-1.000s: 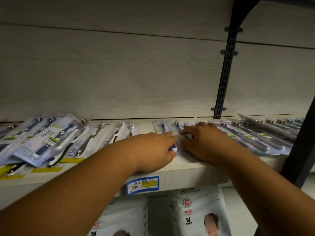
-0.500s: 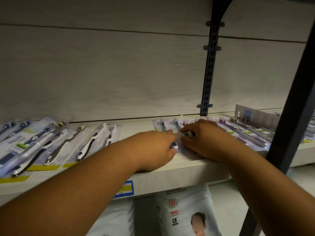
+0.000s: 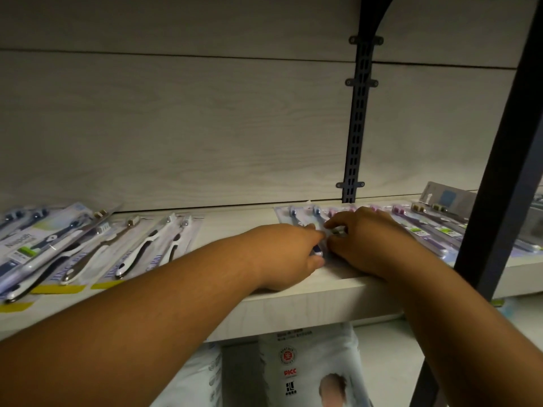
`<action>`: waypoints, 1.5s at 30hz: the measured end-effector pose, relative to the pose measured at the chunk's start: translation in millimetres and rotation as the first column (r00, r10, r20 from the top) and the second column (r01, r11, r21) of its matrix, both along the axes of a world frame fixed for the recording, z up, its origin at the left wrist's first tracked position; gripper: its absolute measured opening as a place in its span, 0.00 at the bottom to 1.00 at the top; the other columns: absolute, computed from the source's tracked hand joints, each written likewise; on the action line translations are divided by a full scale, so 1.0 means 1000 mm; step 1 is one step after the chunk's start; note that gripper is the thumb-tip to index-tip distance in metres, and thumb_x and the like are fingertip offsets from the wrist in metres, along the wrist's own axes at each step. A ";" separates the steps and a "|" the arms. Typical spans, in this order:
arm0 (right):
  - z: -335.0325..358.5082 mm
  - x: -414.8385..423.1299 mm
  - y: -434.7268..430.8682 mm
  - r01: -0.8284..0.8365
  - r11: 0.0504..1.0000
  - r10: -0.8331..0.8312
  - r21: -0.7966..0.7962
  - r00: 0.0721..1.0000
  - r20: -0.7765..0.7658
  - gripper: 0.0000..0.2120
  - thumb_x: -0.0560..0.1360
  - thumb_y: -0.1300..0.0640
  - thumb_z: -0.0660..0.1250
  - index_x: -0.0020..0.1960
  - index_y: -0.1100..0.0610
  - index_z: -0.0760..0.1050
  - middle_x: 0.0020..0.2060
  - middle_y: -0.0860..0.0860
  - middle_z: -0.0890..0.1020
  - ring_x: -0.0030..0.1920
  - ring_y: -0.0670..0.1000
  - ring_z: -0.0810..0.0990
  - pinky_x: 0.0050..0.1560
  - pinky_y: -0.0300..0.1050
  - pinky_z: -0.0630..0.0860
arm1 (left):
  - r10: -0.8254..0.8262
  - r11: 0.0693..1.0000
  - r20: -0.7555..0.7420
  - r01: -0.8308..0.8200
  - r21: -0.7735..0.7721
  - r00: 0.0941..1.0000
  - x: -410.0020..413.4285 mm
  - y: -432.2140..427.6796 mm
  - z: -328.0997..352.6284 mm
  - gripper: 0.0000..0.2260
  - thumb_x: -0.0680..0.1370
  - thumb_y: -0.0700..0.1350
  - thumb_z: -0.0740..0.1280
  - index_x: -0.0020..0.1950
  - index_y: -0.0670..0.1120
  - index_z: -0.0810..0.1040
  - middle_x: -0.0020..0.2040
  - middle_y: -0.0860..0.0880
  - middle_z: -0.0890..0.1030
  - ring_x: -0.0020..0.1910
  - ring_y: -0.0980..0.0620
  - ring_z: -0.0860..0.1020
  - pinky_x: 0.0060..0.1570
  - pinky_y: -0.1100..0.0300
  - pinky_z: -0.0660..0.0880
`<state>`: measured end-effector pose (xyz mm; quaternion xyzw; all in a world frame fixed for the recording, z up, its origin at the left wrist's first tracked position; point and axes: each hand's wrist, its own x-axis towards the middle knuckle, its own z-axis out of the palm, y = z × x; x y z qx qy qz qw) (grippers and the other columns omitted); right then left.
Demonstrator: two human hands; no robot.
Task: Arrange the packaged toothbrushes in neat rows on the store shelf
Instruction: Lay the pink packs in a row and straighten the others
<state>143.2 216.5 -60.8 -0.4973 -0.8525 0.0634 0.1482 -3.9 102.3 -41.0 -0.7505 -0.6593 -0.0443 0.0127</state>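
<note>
Both wrists cross shelf (image 3: 308, 306) front edge. Left hand (image 3: 286, 254) pinches blue pack (image 3: 296, 217) at its near handle end, thumb in front, fingers on top. Right hand (image 3: 373, 245) meets it from the right, fingers curled; gripping or pressing, can't tell. Pack's long axis runs front-to-back, heads toward the back. Purple packs (image 3: 417, 223) just beside, right; bare gap left.

Left hand (image 3: 286, 252) and right hand (image 3: 368, 243) cover blue toothbrush pack (image 3: 295, 216); leftmost packs (image 3: 11, 259) cropped
</note>
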 end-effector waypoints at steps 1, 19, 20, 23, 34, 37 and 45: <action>0.001 0.002 0.002 0.002 1.000 -0.003 -0.009 1.000 -0.007 0.34 0.61 0.30 0.54 0.66 0.34 0.73 0.63 0.48 0.79 0.58 0.54 0.77 0.60 0.54 0.78 | 0.000 1.000 0.011 0.000 0.011 1.000 0.001 -0.001 0.000 0.19 0.83 0.56 0.58 0.73 0.55 0.69 0.65 0.52 0.78 0.57 0.51 0.77 0.56 0.54 0.75; 0.010 0.013 -0.020 -0.016 0.979 0.074 0.203 0.957 -0.281 0.20 0.80 0.44 0.58 0.70 0.42 0.74 0.69 0.55 0.74 0.65 0.60 0.74 0.64 0.60 0.75 | 0.052 0.979 0.176 -0.084 0.183 0.983 -0.018 -0.045 0.013 0.31 0.77 0.66 0.63 0.78 0.62 0.60 0.77 0.58 0.67 0.72 0.55 0.69 0.66 0.58 0.68; 0.012 0.013 -0.023 -0.035 0.979 0.101 0.200 0.938 -0.332 0.19 0.80 0.44 0.58 0.70 0.42 0.74 0.70 0.54 0.73 0.66 0.60 0.74 0.65 0.61 0.75 | 0.083 0.970 0.187 -0.123 0.211 0.979 -0.028 -0.055 0.021 0.31 0.77 0.66 0.63 0.78 0.63 0.60 0.77 0.59 0.66 0.73 0.55 0.68 0.67 0.58 0.67; 0.019 0.005 -0.039 -0.114 0.973 0.194 0.198 0.870 -0.453 0.21 0.80 0.42 0.56 0.71 0.41 0.72 0.69 0.52 0.72 0.63 0.56 0.75 0.63 0.60 0.75 | 0.172 0.915 0.258 -0.251 0.315 0.951 -0.075 -0.090 0.043 0.30 0.76 0.66 0.63 0.77 0.60 0.65 0.75 0.60 0.69 0.72 0.59 0.68 0.70 0.60 0.64; 0.046 -0.119 -0.161 -0.524 0.798 0.596 0.299 0.611 -0.520 0.28 0.81 0.32 0.47 0.76 0.42 0.66 0.72 0.42 0.72 0.68 0.40 0.68 0.65 0.44 0.65 | 0.051 0.746 0.603 -0.432 0.507 0.796 -0.220 -0.262 0.054 0.25 0.75 0.59 0.70 0.70 0.54 0.73 0.67 0.56 0.79 0.67 0.62 0.75 0.69 0.54 0.71; 0.046 -0.172 -0.199 -0.585 0.756 0.635 0.295 0.545 -0.547 0.35 0.76 0.28 0.46 0.75 0.42 0.69 0.71 0.41 0.74 0.69 0.39 0.69 0.69 0.43 0.66 | 0.085 0.722 0.621 -0.477 0.501 0.779 -0.268 -0.322 0.048 0.26 0.73 0.61 0.70 0.69 0.56 0.73 0.66 0.57 0.79 0.67 0.62 0.75 0.68 0.52 0.72; 0.044 -0.326 -0.310 -0.678 0.683 0.678 0.270 0.453 -0.578 0.36 0.75 0.27 0.49 0.74 0.44 0.72 0.68 0.40 0.78 0.69 0.40 0.73 0.73 0.47 0.68 | 0.100 0.711 0.652 -0.512 0.481 0.752 -0.401 -0.444 0.028 0.21 0.76 0.54 0.72 0.67 0.55 0.73 0.65 0.56 0.79 0.66 0.62 0.76 0.69 0.57 0.72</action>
